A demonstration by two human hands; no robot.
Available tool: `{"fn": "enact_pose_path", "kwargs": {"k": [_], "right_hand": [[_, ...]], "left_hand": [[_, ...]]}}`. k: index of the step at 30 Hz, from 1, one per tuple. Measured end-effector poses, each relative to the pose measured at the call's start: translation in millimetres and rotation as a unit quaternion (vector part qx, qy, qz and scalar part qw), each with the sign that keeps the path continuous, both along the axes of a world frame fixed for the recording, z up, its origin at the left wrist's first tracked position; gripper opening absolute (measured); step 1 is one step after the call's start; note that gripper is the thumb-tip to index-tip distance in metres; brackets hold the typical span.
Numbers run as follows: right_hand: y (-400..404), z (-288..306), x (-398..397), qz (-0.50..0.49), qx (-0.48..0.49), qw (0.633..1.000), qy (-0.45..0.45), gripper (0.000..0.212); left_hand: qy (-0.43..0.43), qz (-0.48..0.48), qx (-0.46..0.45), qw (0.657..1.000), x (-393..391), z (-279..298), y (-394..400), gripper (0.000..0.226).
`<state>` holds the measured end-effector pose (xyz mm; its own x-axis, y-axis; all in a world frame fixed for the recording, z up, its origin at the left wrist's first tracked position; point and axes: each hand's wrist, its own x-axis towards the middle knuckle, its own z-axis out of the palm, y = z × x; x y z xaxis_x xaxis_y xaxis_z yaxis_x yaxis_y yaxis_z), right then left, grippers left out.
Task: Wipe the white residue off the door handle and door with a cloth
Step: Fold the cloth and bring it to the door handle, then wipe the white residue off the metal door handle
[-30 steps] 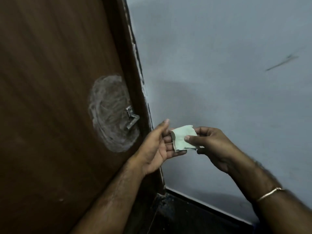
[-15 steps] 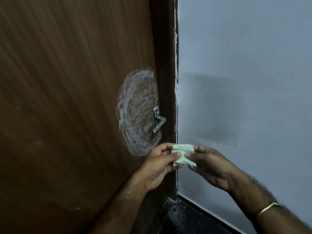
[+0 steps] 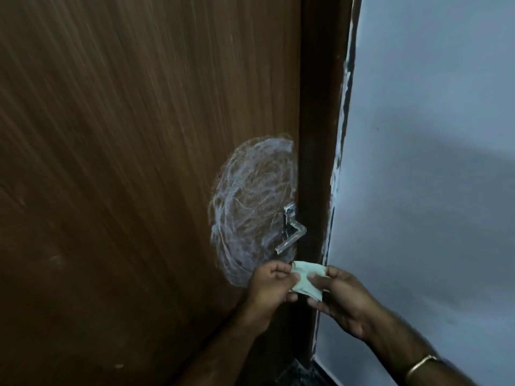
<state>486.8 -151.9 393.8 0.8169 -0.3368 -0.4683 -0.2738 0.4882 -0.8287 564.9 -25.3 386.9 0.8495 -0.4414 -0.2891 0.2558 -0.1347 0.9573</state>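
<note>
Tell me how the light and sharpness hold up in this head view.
Head view: dim overall; the door grain streaks with motion blur toward the left edge; a soft shadow band crosses the wall; the metal door handle catches small highlights; the white residue, cloth and both hands stay fairly sharp; wide-angle lens leans the door frame.

A dark wooden door frame (image 3: 317, 135) runs from twelve o'clock down toward six. At three o'clock spreads a pale blue-grey wall (image 3: 432, 135), flecked with white along its edge against the frame. At six o'clock lies dark floor (image 3: 295, 374).
</note>
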Motion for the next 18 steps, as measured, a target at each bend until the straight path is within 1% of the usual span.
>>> {"fn": "enact_pose_path", "kwargs": {"k": [2, 4, 7, 10, 18], "right_hand": [[-10, 0, 10, 0.002, -0.015, 1.000, 0.005, 0.017], [-19, -1, 17, 0.011, -0.023, 1.000, 0.008, 0.016], [-28, -5, 25, 0.024, -0.025, 0.999, 0.018, 0.016], [-30, -10, 32, 0.030, -0.027, 0.999, 0.024, 0.016], [-24, -13, 58, 0.014, -0.010, 1.000, 0.004, 0.020]], "left_hand": [[-0.025, 0.071, 0.031, 0.997, 5, -4, -7, 0.008], [-0.040, 0.141, 0.046, 0.988, 8, -7, -13, 0.011], [-0.067, 0.195, 0.063, 0.977, 13, -5, -21, 0.017], [-0.090, 0.191, 0.080, 0.974, 15, -4, -28, 0.020], [-0.114, 0.161, 0.075, 0.977, 31, -17, -32, 0.013]]}}
